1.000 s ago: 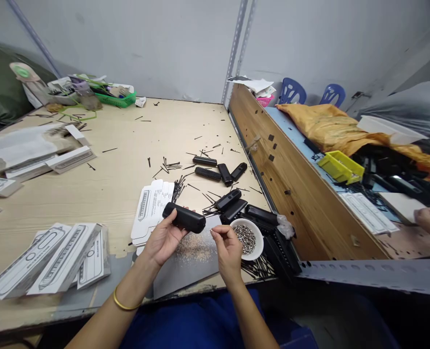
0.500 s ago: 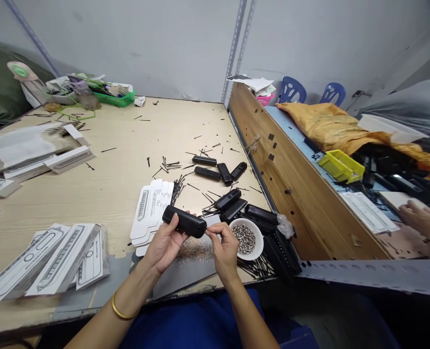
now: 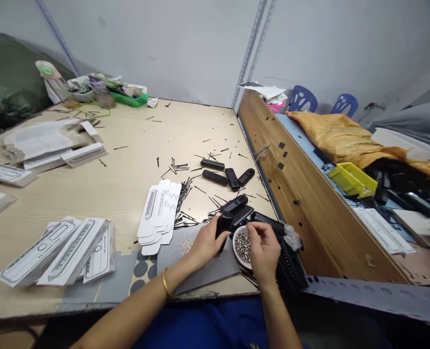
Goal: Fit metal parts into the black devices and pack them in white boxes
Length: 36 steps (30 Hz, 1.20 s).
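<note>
My left hand (image 3: 206,242) grips a black plastic case (image 3: 224,223), standing it on end on the table beside the white bowl (image 3: 236,256). My right hand (image 3: 263,249) hovers over that bowl, which holds several small metal pieces (image 3: 242,245). Its fingers are bent and pinched together above them; what they hold, if anything, I cannot make out. More black cases (image 3: 238,203) lie just behind the bowl, among thin black pins. A stack of flat white cartons (image 3: 160,213) lies to the left of my left hand.
Other black cases (image 3: 229,175) and scattered black pins lie farther back. Flat printed cartons (image 3: 60,252) sit at the left. A wooden divider (image 3: 291,189) walls off the right bench, where a yellow bin (image 3: 352,178) stands. A green basket (image 3: 129,99) is at the far left.
My left hand has carried the black case from in front of me down and right to the table beside the bowl. My right hand left the case's end and moved over the bowl.
</note>
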Tool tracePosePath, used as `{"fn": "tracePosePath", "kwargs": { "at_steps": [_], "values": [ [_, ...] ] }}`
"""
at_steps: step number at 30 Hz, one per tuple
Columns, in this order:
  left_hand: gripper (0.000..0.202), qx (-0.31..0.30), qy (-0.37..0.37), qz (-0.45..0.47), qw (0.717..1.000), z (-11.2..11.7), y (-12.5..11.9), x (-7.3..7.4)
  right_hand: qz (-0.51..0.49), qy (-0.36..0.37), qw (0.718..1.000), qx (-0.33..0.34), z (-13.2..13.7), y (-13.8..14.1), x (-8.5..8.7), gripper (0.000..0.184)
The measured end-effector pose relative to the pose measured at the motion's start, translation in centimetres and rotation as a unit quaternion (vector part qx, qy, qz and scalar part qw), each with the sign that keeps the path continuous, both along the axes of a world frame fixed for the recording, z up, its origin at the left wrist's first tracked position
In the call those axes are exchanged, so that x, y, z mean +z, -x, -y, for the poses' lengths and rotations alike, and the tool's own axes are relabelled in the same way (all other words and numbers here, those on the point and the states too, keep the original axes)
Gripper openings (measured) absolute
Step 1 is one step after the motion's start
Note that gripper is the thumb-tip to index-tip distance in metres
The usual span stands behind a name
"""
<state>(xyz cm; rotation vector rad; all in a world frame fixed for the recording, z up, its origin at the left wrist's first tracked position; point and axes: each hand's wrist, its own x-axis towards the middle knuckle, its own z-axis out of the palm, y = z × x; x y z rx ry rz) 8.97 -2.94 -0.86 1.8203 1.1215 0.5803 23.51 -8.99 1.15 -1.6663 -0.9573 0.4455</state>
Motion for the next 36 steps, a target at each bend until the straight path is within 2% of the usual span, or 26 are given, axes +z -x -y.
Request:
{"fn": "tracePosePath", "kwargs": {
  "at_steps": [2, 4, 6, 7, 9, 11, 14, 17, 20, 22, 24, 26, 28, 29, 30, 31, 32, 33, 35, 36],
  "values": [
    [0.041, -0.025, 0.013, -0.035, 0.999, -1.4, 0.6, 0.3, 0.053, 0.030, 0.996, 0.058, -1.7, 0.4, 1.5, 0.025],
    [0.046, -0.008, 0.001, -0.066, 0.998, -2.8, 3.2, 0.9, 0.108, 0.075, 0.980, 0.148, -4.2, 1.9, 2.4, 0.020],
    [0.054, 0.075, -0.049, -0.115, 0.989, -4.1, 7.1, 0.8, 0.160, 0.121, 0.949, 0.244, -7.4, 4.4, 2.5, 0.016],
    [0.057, 0.124, -0.083, -0.146, 0.978, -4.6, 9.2, 0.4, 0.180, 0.137, 0.926, 0.301, -9.1, 5.9, 2.2, 0.015],
    [0.068, 0.194, -0.119, -0.213, 0.950, -5.2, 13.0, -1.1, 0.210, 0.171, 0.889, 0.370, -12.8, 9.3, 1.2, 0.018],
    [0.077, 0.195, -0.085, -0.250, 0.945, -5.4, 15.4, -3.1, 0.222, 0.184, 0.874, 0.391, -16.3, 12.4, -0.2, 0.027],
    [0.073, 0.169, -0.041, -0.244, 0.954, -5.1, 16.6, -5.5, 0.247, 0.219, 0.851, 0.409, -20.5, 15.8, -1.9, 0.044],
    [0.073, 0.160, -0.025, -0.215, 0.963, -4.8, 16.5, -6.1, 0.272, 0.278, 0.837, 0.384, -23.5, 16.7, -2.8, 0.058],
    [0.078, 0.143, 0.001, -0.192, 0.971, -4.9, 16.3, -5.5, 0.269, 0.336, 0.829, 0.357, -25.3, 15.4, -3.0, 0.055],
    [0.081, 0.137, 0.015, -0.189, 0.972, -5.1, 16.3, -4.8, 0.248, 0.352, 0.824, 0.367, -25.6, 13.7, -3.0, 0.041],
    [0.083, 0.134, 0.018, -0.188, 0.973, -5.4, 16.3, -3.7, 0.222, 0.337, 0.831, 0.383, -25.1, 11.9, -2.6, 0.026],
    [0.084, 0.151, -0.008, -0.167, 0.974, -5.6, 16.3, -1.9, 0.194, 0.297, 0.849, 0.392, -23.9, 10.3, -1.8, 0.015],
    [0.083, 0.172, -0.022, -0.103, 0.980, -5.6, 16.0, 0.4, 0.171, 0.247, 0.869, 0.393, -22.2, 9.0, -0.6, 0.009],
    [0.081, 0.162, 0.008, -0.048, 0.986, -5.5, 15.8, 1.6, 0.161, 0.220, 0.878, 0.393, -21.2, 8.6, 0.2, 0.009],
    [0.078, 0.134, 0.078, 0.015, 0.988, -5.3, 15.3, 2.7, 0.148, 0.190, 0.887, 0.395, -20.3, 8.1, 1.0, 0.009],
    [0.075, 0.097, 0.173, 0.087, 0.976, -5.0, 14.8, 3.7, 0.129, 0.155, 0.892, 0.404, -19.3, 7.7, 1.8, 0.010],
    [0.071, 0.058, 0.273, 0.162, 0.947, -4.6, 14.0, 4.3, 0.101, 0.118, 0.894, 0.421, -18.4, 7.3, 2.5, 0.012],
    [0.068, 0.027, 0.358, 0.232, 0.904, -4.0, 13.2, 4.7, 0.058, 0.084, 0.890, 0.445, -17.5, 6.8, 3.0, 0.015],
    [0.065, 0.003, 0.453, 0.344, 0.822, -2.7, 11.6, 4.8, -0.067, 0.043, 0.860, 0.504, -15.8, 5.6, 3.7, 0.022],
    [0.066, 0.001, 0.469, 0.382, 0.796, -2.0, 10.9, 4.5, -0.133, 0.035, 0.841, 0.524, -15.0, 5.0, 3.7, 0.026]
  ]
}}
